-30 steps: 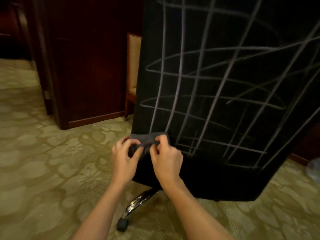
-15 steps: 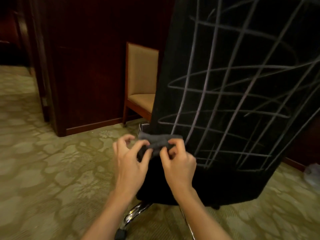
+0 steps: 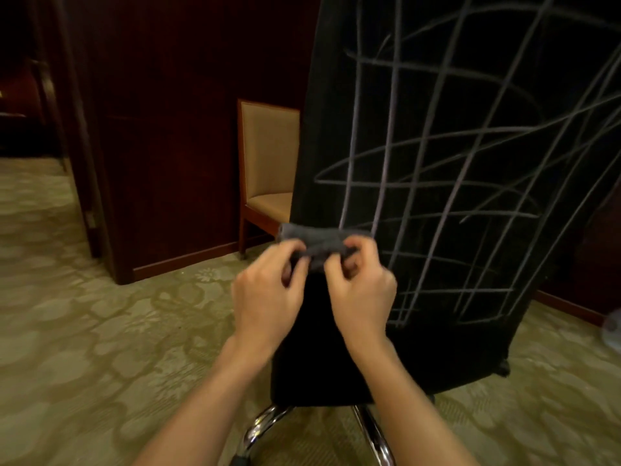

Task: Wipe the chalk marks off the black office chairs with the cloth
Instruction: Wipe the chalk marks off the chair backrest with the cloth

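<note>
- Nearest the camera, two bare forearms reach forward in front of the lower back of the black office chair.
- The left hand sits in front of the chair's lower left edge, fingers curled, thumb and fingertips pinching the left end of the cloth.
- The right hand is just beside the left one, in front of the chair back, fingers likewise curled and pinching the right end of the cloth.
- The cloth is dark grey, bunched into a short roll stretched between the two hands; it lies before the lower left part of the chair back, and whether it touches the fabric cannot be told.
- The chalk marks cover the chair back as pale crossing lines, upright strokes cut by long sideways loops, reaching from just above the cloth up to the top of the view and across to the right.
- Beneath the chair, chrome base legs spread out over the patterned green carpet.
- Beyond the chair's left edge stands a wooden chair with tan upholstery, partly hidden by the chair back.
- Behind that, left of the office chair, rises dark red wood panelling with a lighter skirting board at the floor.
</note>
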The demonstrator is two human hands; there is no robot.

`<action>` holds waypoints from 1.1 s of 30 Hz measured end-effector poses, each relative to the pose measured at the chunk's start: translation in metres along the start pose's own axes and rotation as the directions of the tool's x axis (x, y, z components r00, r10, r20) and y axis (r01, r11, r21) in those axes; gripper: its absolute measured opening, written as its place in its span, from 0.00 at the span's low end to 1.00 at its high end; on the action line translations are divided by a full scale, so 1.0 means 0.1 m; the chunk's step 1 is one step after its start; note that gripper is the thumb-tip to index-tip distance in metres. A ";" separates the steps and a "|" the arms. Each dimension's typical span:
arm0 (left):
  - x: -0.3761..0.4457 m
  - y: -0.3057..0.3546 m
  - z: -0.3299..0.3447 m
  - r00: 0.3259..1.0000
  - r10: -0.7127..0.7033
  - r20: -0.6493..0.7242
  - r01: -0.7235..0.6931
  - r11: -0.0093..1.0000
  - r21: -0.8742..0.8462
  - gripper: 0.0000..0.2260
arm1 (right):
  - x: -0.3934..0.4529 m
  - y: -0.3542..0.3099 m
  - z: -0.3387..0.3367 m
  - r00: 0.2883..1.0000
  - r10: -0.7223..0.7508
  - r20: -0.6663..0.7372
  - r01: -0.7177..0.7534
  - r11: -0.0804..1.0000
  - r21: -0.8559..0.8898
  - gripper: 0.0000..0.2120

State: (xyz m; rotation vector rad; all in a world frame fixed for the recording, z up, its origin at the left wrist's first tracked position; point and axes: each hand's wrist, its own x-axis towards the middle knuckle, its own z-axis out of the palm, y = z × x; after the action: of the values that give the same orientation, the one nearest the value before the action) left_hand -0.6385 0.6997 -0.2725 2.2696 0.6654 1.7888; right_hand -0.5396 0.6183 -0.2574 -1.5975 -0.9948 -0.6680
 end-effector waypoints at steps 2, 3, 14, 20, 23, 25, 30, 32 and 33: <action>0.29 0.16 -0.02 0.997 -0.008 -0.079 0.009 1.000 0.004 0.07 | 0.31 -0.17 -0.05 1.000 0.000 -0.031 0.000 1.000 -0.018 0.10; 0.35 0.21 0.00 0.993 -0.024 -0.117 0.025 1.000 0.007 0.08 | 0.39 -0.23 -0.06 0.999 -0.006 -0.034 0.005 1.000 -0.023 0.10; 0.13 0.06 -0.01 0.994 0.050 -0.099 -0.031 0.983 0.183 0.10 | 0.15 -0.08 -0.06 0.990 -0.142 -0.027 0.136 0.979 -0.149 0.11; 0.77 0.28 -0.15 0.983 0.050 -0.175 -0.029 0.992 0.123 0.09 | 0.76 -0.51 -0.11 0.974 -0.209 -0.084 0.194 0.967 -0.164 0.09; 0.44 0.05 -0.05 0.994 0.066 -0.088 -0.049 0.982 0.184 0.10 | 0.45 -0.28 -0.03 0.972 -0.232 -0.042 0.213 0.940 -0.267 0.12; 0.25 -0.08 -0.02 0.998 0.057 -0.031 -0.051 0.985 0.165 0.11 | 0.25 -0.16 0.02 0.975 -0.219 0.028 0.217 0.926 -0.308 0.15; 0.79 0.05 -0.16 0.984 0.055 -0.169 -0.051 0.998 0.026 0.10 | 0.76 -0.51 -0.05 0.950 -0.293 -0.108 0.254 0.925 -0.282 0.10; 1.13 0.23 -0.22 0.970 0.055 -0.238 -0.053 0.998 0.014 0.09 | 1.08 -0.77 -0.10 0.928 -0.338 -0.157 0.290 0.919 -0.266 0.08; 1.24 0.29 -0.24 0.967 0.059 -0.249 -0.055 0.998 0.020 0.08 | 1.18 -0.84 -0.10 0.926 -0.345 -0.150 0.303 0.921 -0.245 0.07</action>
State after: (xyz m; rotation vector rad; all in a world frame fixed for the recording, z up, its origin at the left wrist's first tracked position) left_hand -0.6325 0.7261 -0.1456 2.1101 0.6584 2.1263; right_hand -0.5536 0.6444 -0.1150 -1.5311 -1.0833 -1.1739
